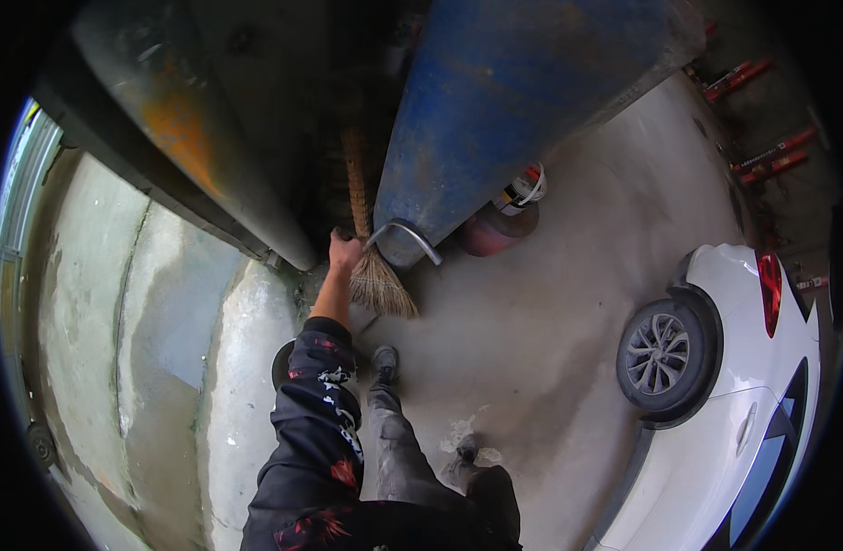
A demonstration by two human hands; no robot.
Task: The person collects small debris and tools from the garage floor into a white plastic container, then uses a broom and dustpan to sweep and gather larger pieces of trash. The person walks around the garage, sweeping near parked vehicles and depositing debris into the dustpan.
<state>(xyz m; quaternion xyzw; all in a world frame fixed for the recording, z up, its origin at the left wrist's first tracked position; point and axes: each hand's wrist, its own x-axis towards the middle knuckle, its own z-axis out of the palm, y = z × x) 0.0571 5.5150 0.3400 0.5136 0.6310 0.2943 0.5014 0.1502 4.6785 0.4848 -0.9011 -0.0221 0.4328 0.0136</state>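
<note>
Evidently the work sat low, left of centre: I had the left grip [344, 250] at the neck of a straw broom [358, 209]. Fingers looked curled, but their inner side was hidden; I could not tell whether they clasped the neck or only lay against it. Right grip out of view. Bristles [385, 289] fanned toward the near side over the concrete floor [532, 331]; the shaft [354, 174] ran up into far shadow. Just right of it, a blue column [522, 101], with a curved metal bar [423, 241] arching across its near end, close to the knuckles. Farther right, a small pail [521, 191]; well apart, a white car [715, 367].

Handling notes, my judgement: the neck gave good command of the bristles but left the shaft prone to swinging; full finger wrap and a firm wrist seemed best. Knuckles wanted clearance from the metal bar. A slow pull toward the near side looked safest, keeping the straw from snagging on the column.
</note>
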